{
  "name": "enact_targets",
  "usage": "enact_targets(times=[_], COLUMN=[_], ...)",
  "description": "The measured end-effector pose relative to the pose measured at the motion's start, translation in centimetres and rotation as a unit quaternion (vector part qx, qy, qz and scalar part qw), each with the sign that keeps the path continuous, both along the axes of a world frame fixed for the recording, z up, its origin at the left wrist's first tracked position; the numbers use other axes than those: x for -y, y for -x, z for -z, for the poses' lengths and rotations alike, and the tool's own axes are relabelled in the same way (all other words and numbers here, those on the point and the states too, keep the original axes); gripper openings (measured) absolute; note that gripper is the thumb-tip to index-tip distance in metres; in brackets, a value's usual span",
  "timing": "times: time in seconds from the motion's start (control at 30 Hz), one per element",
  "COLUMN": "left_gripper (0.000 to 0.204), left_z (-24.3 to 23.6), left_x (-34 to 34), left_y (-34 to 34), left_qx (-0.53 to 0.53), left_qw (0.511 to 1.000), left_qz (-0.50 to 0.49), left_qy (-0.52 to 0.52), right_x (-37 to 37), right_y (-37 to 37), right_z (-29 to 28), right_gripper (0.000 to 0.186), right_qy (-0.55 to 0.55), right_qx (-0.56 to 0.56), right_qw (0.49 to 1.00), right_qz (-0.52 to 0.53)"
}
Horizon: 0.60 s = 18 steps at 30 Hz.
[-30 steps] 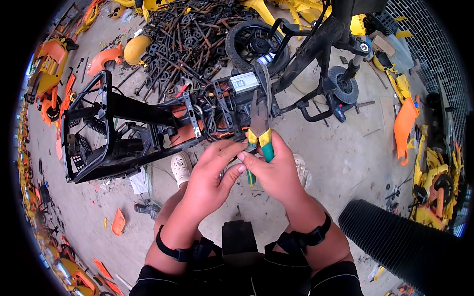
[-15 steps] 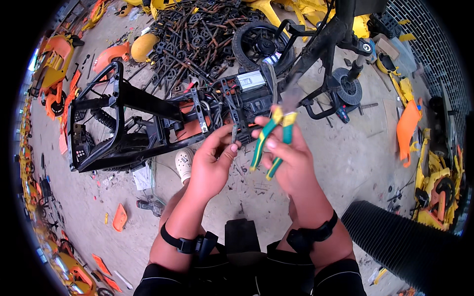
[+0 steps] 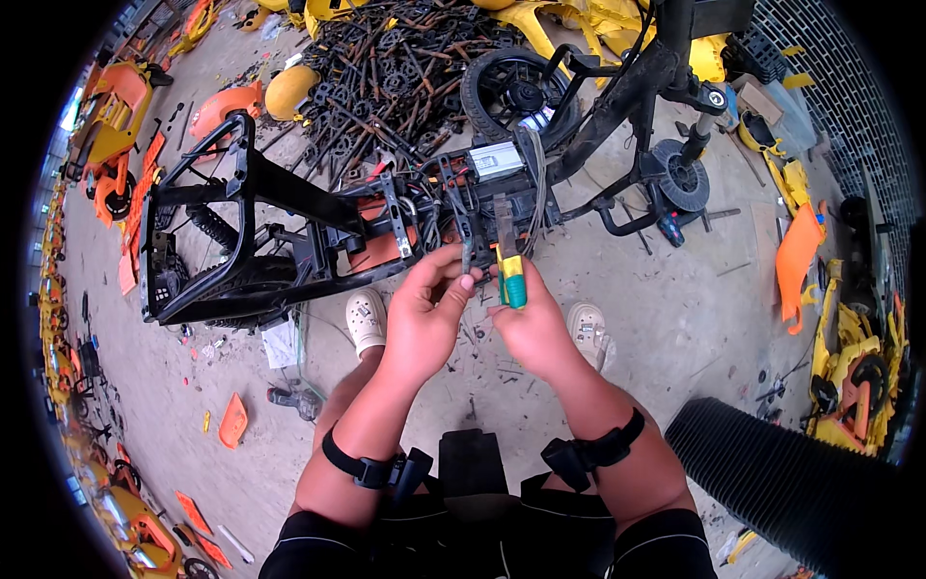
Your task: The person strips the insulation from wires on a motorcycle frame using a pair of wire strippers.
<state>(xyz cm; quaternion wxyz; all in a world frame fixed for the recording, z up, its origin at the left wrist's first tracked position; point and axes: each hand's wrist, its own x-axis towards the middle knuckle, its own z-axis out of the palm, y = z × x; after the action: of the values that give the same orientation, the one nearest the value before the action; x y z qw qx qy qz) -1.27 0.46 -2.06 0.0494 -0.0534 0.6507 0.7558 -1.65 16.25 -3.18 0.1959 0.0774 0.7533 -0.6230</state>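
Note:
My left hand (image 3: 434,307) pinches a thin grey piece (image 3: 467,255), perhaps a cable end, upright between thumb and index finger. Just right of it, my right hand (image 3: 526,323) is closed round green-and-yellow cutting pliers (image 3: 511,280), their metal jaws pointing away from me. Whether the jaws touch anything is unclear. Beyond both hands lies a black vehicle frame (image 3: 270,198) with tangled cables (image 3: 434,217), mounting brackets and a silver controller box (image 3: 495,161). Grey cables run down the right side of the box.
Behind are a pile of rusty rods (image 3: 376,87) and a wheel (image 3: 519,95). Yellow and orange panels (image 3: 801,251) lie at both sides. A power drill (image 3: 299,403) and orange tray (image 3: 233,422) lie at lower left. A ribbed black object (image 3: 733,473) is at lower right, a brick wall at upper right.
The hands came apart, with the left pinching the grey piece; the pliers swung out tilted, then turned back upright beside it, their handles now mostly inside my right hand. The view shifted slightly.

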Motion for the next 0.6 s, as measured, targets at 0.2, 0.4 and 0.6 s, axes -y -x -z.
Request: enact_targets(times=[0.2, 0.4, 0.6], left_gripper=[0.033, 0.034, 0.036], left_z=[0.1, -0.1, 0.3], left_x=[-0.1, -0.7, -0.5], left_y=[0.0, 0.2, 0.4], left_qx=[-0.028, -0.048, -0.07], left_qw=[0.999, 0.997, 0.996], left_qz=[-0.043, -0.042, -0.056], left_qy=[-0.014, -0.031, -0.001], right_x=[0.2, 0.5, 0.7], right_y=[-0.3, -0.2, -0.1], right_z=[0.1, -0.6, -1.6], right_gripper=[0.08, 0.085, 0.089], right_qy=[-0.119, -0.13, -0.186], right_qx=[-0.202, -0.233, -0.305], right_qw=[0.971, 0.963, 0.934], right_qz=[-0.037, -0.038, -0.034])
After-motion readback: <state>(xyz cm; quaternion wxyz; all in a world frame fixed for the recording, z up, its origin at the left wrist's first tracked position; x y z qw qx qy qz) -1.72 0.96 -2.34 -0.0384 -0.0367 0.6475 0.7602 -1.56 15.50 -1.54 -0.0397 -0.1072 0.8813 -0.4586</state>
